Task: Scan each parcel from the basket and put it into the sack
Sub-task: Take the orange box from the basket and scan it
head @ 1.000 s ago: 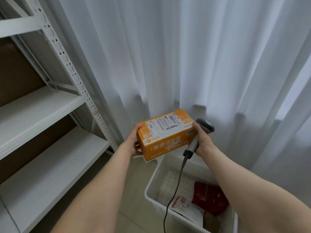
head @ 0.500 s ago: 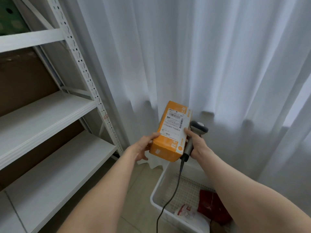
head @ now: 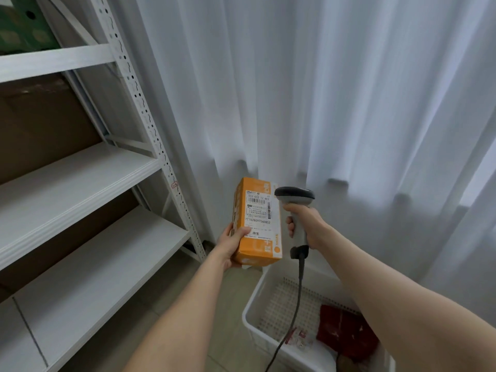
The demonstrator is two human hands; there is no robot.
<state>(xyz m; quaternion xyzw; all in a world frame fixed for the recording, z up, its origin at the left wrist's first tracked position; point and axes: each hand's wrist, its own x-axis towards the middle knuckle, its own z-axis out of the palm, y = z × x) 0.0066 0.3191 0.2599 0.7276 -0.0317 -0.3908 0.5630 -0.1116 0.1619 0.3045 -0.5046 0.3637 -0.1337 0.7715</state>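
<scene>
My left hand (head: 230,244) grips the lower end of an orange box parcel (head: 257,224), held upright with its white shipping label and barcode facing me. Just to its right, my right hand (head: 306,222) grips the handle of a grey barcode scanner (head: 294,196), whose dark head sits level with the top of the label. The scanner's cable hangs down over the white plastic basket (head: 251,315) on the floor. Inside the basket lie a dark red parcel (head: 347,335) and a small white and red packet (head: 299,339). No sack is in view.
A white metal shelving rack (head: 158,154) with bare shelves stands on the left, brown cardboard behind it and a green box (head: 24,28) on top. White curtains (head: 322,89) hang behind the basket. Beige floor tiles show between rack and basket.
The orange parcel has turned from lying sideways to standing upright with the label toward me. My right hand has let go of the parcel's edge and drawn the scanner off to the right.
</scene>
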